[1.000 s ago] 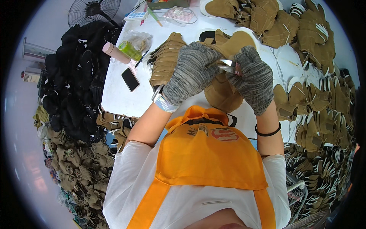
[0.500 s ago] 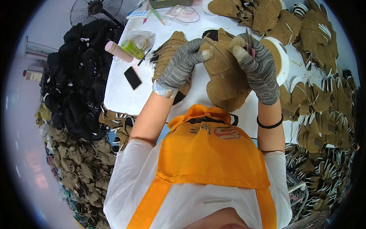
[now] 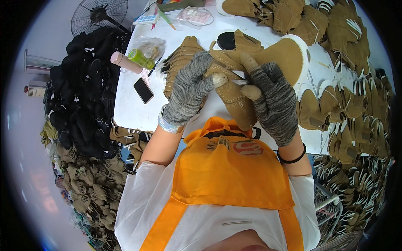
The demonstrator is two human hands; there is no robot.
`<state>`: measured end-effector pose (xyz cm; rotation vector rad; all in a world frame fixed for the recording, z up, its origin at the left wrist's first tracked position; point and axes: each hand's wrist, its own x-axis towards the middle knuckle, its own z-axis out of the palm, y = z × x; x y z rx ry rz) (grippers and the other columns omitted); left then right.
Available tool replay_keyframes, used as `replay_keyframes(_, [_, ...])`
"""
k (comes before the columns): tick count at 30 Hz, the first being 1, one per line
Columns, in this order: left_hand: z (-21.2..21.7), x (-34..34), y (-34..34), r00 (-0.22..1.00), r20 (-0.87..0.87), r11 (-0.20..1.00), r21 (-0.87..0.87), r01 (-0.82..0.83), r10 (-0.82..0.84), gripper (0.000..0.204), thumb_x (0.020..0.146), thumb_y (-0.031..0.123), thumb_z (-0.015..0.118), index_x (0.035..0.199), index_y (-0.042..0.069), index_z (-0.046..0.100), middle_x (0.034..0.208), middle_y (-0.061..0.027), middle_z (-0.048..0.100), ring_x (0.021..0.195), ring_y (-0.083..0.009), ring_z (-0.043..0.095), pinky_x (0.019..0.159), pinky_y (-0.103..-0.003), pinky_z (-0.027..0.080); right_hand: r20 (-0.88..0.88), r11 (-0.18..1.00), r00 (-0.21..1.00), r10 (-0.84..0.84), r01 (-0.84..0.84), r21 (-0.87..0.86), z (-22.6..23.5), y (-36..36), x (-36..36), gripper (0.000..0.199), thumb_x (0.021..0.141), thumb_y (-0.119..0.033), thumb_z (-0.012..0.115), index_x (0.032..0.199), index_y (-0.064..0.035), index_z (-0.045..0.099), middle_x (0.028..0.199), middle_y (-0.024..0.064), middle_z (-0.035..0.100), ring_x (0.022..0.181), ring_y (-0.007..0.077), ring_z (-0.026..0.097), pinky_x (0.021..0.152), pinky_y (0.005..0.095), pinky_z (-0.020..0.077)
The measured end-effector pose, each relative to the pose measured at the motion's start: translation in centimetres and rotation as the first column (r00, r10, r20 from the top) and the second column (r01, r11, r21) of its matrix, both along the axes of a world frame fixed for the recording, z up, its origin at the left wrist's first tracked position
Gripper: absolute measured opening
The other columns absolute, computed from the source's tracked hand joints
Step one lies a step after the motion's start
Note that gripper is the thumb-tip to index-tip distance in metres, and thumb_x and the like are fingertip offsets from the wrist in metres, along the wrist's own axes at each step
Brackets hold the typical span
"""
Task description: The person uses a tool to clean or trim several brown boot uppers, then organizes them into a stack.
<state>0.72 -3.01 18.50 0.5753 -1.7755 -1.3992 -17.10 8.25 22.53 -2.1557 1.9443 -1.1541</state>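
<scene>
A brown suede-like shoe upper (image 3: 236, 98) with stitched seams is raised over the table in front of me. My left hand (image 3: 188, 88), in a grey knitted glove with bare thumb tip, is closed on its left edge. My right hand (image 3: 274, 100), gloved alike, is closed around small snips (image 3: 239, 78). Their two silver blades stand apart and point left at the upper's edge; the handles are hidden in the hand. Behind my left hand lies a stack of brown uppers (image 3: 184, 50). Another brown piece (image 3: 280, 58) with a white rim is just beyond my right hand.
On the white table (image 3: 130, 106) are a phone (image 3: 143, 90), a pink bottle (image 3: 125, 62), a green container (image 3: 141, 58) and a plastic bag (image 3: 150, 45). Brown uppers (image 3: 351, 108) are heaped at right. Black pieces (image 3: 83, 96) pile up left, below a fan (image 3: 99, 16).
My right hand has moved down and turned, bringing the snips' blades to the upper's edge. The upper has been turned, and my left hand has shifted slightly down and left.
</scene>
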Motion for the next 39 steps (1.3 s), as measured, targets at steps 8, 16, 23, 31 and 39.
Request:
replay_keyframes(8, [-0.4, 0.1, 0.7, 0.999, 0.019, 0.978, -0.206, -0.043, 0.048, 0.046, 0.077, 0.012, 0.077, 0.12, 0.007, 0.06, 0.117, -0.0088, 0.059, 0.11, -0.0216, 0.054, 0.099, -0.035, 0.04, -0.05, 0.996, 0.999, -0.009, 0.005, -0.089, -0.9, -0.1, -0.1, 0.052, 0.081, -0.024, 0.062, 0.131, -0.0126, 0.053, 0.09, 0.0096, 0.057, 0.078, 0.0267, 0.058, 0.064, 0.0347, 0.052])
replay_keyframes(16, [1.7, -0.6, 2.0, 0.988, 0.094, 0.951, -0.295, -0.09, 0.123, 0.038, 0.075, 0.013, 0.078, 0.108, 0.007, 0.063, 0.108, -0.0102, 0.061, 0.101, -0.0272, 0.056, 0.093, -0.038, 0.042, -0.156, 0.993, 0.987, -0.021, 0.003, -0.118, -0.7, 0.2, 0.2, 0.053, 0.078, -0.025, 0.065, 0.127, -0.0092, 0.055, 0.093, 0.0079, 0.06, 0.079, 0.0248, 0.059, 0.064, 0.0337, 0.0524])
replay_keyframes(23, [0.9, -0.4, 2.0, 0.994, 0.098, 0.99, -0.135, -0.032, 0.046, 0.036, 0.077, 0.016, 0.076, 0.109, 0.005, 0.063, 0.11, -0.0115, 0.06, 0.104, -0.0274, 0.055, 0.095, -0.038, 0.041, -0.036, 0.976, 0.991, 0.129, -0.134, -0.17, -1.3, 0.2, -0.3, 0.024, 0.081, -0.014, 0.061, 0.104, -0.01, 0.062, 0.127, 0.0076, 0.057, 0.085, 0.0255, 0.06, 0.068, 0.035, 0.053])
replay_keyframes(31, [0.7, -0.2, 1.8, 0.995, 0.095, 0.962, -0.273, -0.002, 0.029, 0.04, 0.077, 0.017, 0.076, 0.113, 0.006, 0.062, 0.113, -0.0114, 0.06, 0.107, -0.0274, 0.054, 0.098, -0.038, 0.038, -0.024, 0.962, 0.985, 0.173, -0.174, -0.208, -1.7, 0.8, -0.5, 0.021, 0.08, -0.012, 0.061, 0.101, -0.0102, 0.063, 0.125, 0.0085, 0.059, 0.085, 0.0267, 0.06, 0.07, 0.0345, 0.0534])
replay_keyframes(39, [-0.1, 0.4, 2.3, 0.994, 0.111, 0.996, -0.091, 0.016, -0.006, 0.044, 0.077, 0.015, 0.076, 0.118, 0.008, 0.061, 0.12, -0.0104, 0.059, 0.113, -0.0263, 0.052, 0.102, -0.038, 0.035, 0.029, 0.98, 0.994, 0.105, -0.098, -0.173, -1.7, 1.0, 0.1, 0.024, 0.078, -0.012, 0.064, 0.102, -0.0093, 0.06, 0.117, 0.0084, 0.062, 0.087, 0.0298, 0.061, 0.072, 0.0374, 0.0536])
